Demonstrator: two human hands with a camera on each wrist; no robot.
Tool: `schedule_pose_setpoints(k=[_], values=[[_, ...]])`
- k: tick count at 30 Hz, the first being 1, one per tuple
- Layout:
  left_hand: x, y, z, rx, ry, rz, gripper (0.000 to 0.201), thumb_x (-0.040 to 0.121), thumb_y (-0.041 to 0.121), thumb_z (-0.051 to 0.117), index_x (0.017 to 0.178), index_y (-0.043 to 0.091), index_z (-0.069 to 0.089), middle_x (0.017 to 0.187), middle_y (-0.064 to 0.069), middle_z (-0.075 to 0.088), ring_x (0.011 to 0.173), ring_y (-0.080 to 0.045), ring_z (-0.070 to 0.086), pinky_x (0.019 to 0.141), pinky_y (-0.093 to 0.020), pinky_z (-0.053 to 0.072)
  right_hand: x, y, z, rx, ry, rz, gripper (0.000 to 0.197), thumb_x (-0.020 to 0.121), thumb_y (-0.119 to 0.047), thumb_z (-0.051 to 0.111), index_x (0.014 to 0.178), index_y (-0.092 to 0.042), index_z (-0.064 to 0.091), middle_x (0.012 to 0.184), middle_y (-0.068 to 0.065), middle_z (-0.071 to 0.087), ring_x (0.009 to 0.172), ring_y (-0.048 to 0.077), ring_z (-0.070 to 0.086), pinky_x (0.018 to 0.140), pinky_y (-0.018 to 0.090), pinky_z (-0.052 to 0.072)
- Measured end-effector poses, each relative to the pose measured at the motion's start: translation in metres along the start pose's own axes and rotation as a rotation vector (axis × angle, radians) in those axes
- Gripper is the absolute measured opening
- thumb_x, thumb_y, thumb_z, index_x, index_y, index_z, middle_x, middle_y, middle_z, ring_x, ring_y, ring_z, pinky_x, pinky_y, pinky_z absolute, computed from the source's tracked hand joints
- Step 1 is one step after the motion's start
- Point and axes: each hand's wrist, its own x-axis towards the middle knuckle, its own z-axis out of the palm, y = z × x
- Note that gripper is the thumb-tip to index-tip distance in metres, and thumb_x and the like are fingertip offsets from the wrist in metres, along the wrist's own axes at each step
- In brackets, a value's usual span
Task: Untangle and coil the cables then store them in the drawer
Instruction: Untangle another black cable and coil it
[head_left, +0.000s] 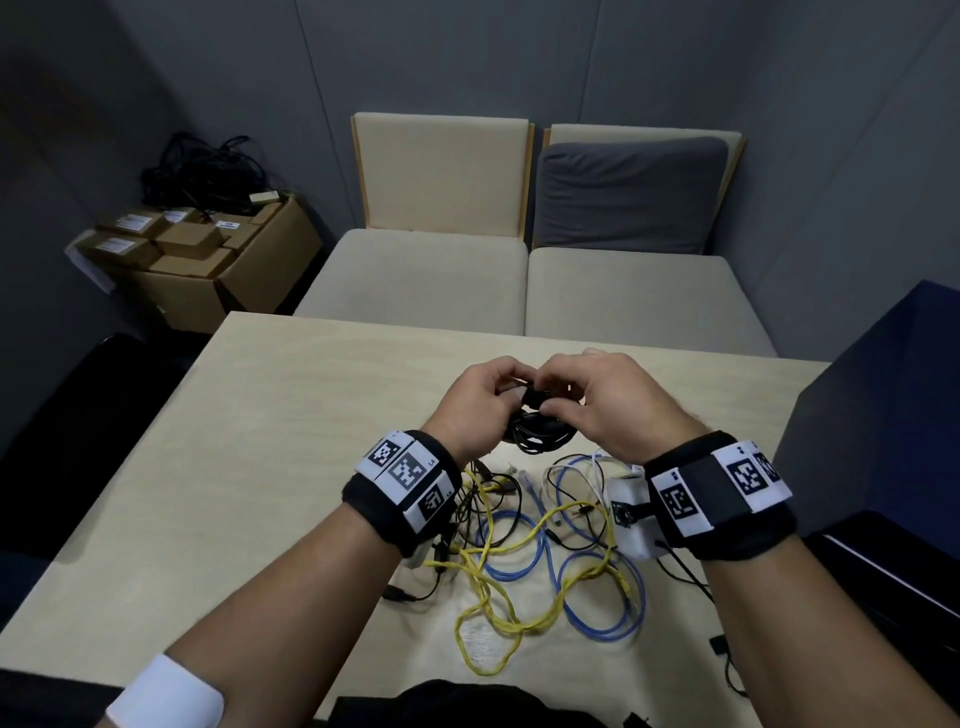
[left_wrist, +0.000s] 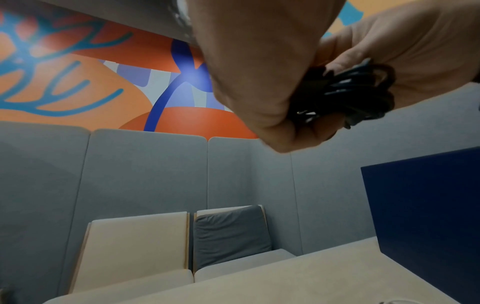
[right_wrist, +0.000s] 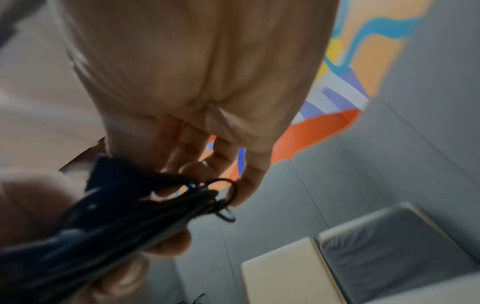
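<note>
Black coiled cable (head_left: 537, 427) is gripped between left hand (head_left: 480, 402) and right hand (head_left: 605, 402) above the table (head_left: 291, 415); fingers seemingly pinch its wrap, while yellow cable (head_left: 498, 587) and blue cable (head_left: 587, 587) lie tangled below

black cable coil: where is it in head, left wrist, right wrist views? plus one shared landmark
Head: black cable coil centre, held above the table between left hand and right hand.
Left wrist: right of centre, upper part.
Right wrist: lower left, blurred.
Shared landmark: grey cushion.
</note>
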Motion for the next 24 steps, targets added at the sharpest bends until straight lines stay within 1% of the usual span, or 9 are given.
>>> schedule_pose_setpoints(k=[3, 5, 9, 10, 13, 15, 17, 21, 24], values=[[0.002, 0.004, 0.0, 0.004, -0.007, 0.037, 0.026, 0.093, -0.006, 0.046, 0.089, 0.015, 0.061, 0.082, -0.007, 0.066, 0.071, -0.018, 0.063, 0.066, -0.03, 0.053, -0.003, 0.003, 0.001, 0.144, 0.083, -0.061, 0.018, 0.083, -0.012, 0.07, 0.099, -0.021, 0.071, 0.088, -0.007, 0.066, 0.084, 0.011, 0.056, 0.078, 0.021, 0.043], [0.004, 0.005, -0.001, 0.009, -0.009, 0.052, 0.027, 0.094, -0.006, 0.046, 0.09, 0.015, 0.061, 0.082, -0.005, 0.066, 0.072, -0.016, 0.063, 0.067, -0.03, 0.053, -0.003, 0.003, 0.004, 0.199, 0.135, -0.08, 0.019, 0.085, -0.007, 0.067, 0.098, -0.019, 0.071, 0.087, -0.006, 0.064, 0.084, 0.01, 0.056, 0.078, 0.017, 0.042], [0.004, 0.003, 0.003, 0.051, -0.041, 0.016, 0.03, 0.095, -0.005, 0.044, 0.093, 0.02, 0.061, 0.085, -0.002, 0.069, 0.082, -0.023, 0.064, 0.077, -0.039, 0.051, 0.0, -0.006, 0.007, 0.904, 0.43, 0.142, 0.024, 0.092, -0.001, 0.056, 0.097, -0.024, 0.063, 0.087, -0.009, 0.063, 0.078, 0.001, 0.058, 0.075, 0.015, 0.046], [0.003, 0.002, 0.004, 0.062, -0.042, 0.007, 0.03, 0.096, -0.003, 0.044, 0.093, 0.021, 0.061, 0.085, -0.002, 0.07, 0.084, -0.026, 0.065, 0.078, -0.041, 0.052, 0.0, -0.005, 0.006, 0.935, 0.49, 0.158, 0.025, 0.093, -0.002, 0.055, 0.098, -0.025, 0.063, 0.087, -0.009, 0.062, 0.077, 0.001, 0.058, 0.076, 0.016, 0.046], [0.001, 0.003, 0.003, 0.067, -0.02, 0.007, 0.03, 0.095, -0.002, 0.045, 0.09, 0.024, 0.061, 0.085, -0.003, 0.07, 0.091, -0.036, 0.067, 0.079, -0.047, 0.054, -0.002, -0.001, -0.001, 0.524, 0.416, 0.032, 0.025, 0.092, -0.001, 0.056, 0.099, -0.022, 0.068, 0.088, -0.008, 0.057, 0.075, -0.001, 0.056, 0.076, 0.01, 0.042], [0.003, 0.003, 0.0, 0.063, -0.008, 0.013, 0.03, 0.094, -0.003, 0.046, 0.088, 0.022, 0.062, 0.085, -0.007, 0.07, 0.08, -0.032, 0.065, 0.073, -0.043, 0.053, -0.002, 0.002, -0.002, 0.205, 0.237, -0.046, 0.022, 0.089, -0.004, 0.062, 0.102, -0.017, 0.073, 0.088, -0.005, 0.054, 0.078, 0.002, 0.053, 0.074, 0.009, 0.039], [0.005, 0.003, -0.002, 0.072, 0.015, 0.024, 0.028, 0.094, -0.003, 0.047, 0.09, 0.019, 0.064, 0.085, -0.011, 0.068, 0.074, -0.024, 0.061, 0.068, -0.037, 0.051, -0.001, 0.003, -0.003, 0.02, 0.076, -0.022, 0.02, 0.086, -0.009, 0.067, 0.101, -0.019, 0.075, 0.089, -0.004, 0.057, 0.083, 0.012, 0.055, 0.075, 0.017, 0.039], [0.005, 0.002, 0.0, 0.123, 0.013, 0.064, 0.029, 0.091, -0.001, 0.052, 0.086, 0.025, 0.064, 0.086, -0.005, 0.069, 0.076, -0.018, 0.063, 0.072, -0.034, 0.054, -0.001, -0.009, -0.003, -0.161, 0.031, 0.113, 0.015, 0.082, -0.015, 0.07, 0.094, -0.021, 0.063, 0.086, -0.004, 0.06, 0.088, 0.021, 0.056, 0.077, 0.036, 0.049], [0.004, -0.001, 0.002, 0.167, 0.001, 0.084, 0.028, 0.088, 0.002, 0.059, 0.082, 0.03, 0.061, 0.081, 0.003, 0.067, 0.077, -0.014, 0.063, 0.076, -0.032, 0.055, 0.0, -0.019, 0.001, -0.15, 0.014, 0.125, 0.015, 0.084, -0.009, 0.06, 0.095, -0.018, 0.057, 0.085, -0.004, 0.053, 0.085, 0.022, 0.052, 0.072, 0.034, 0.046]])
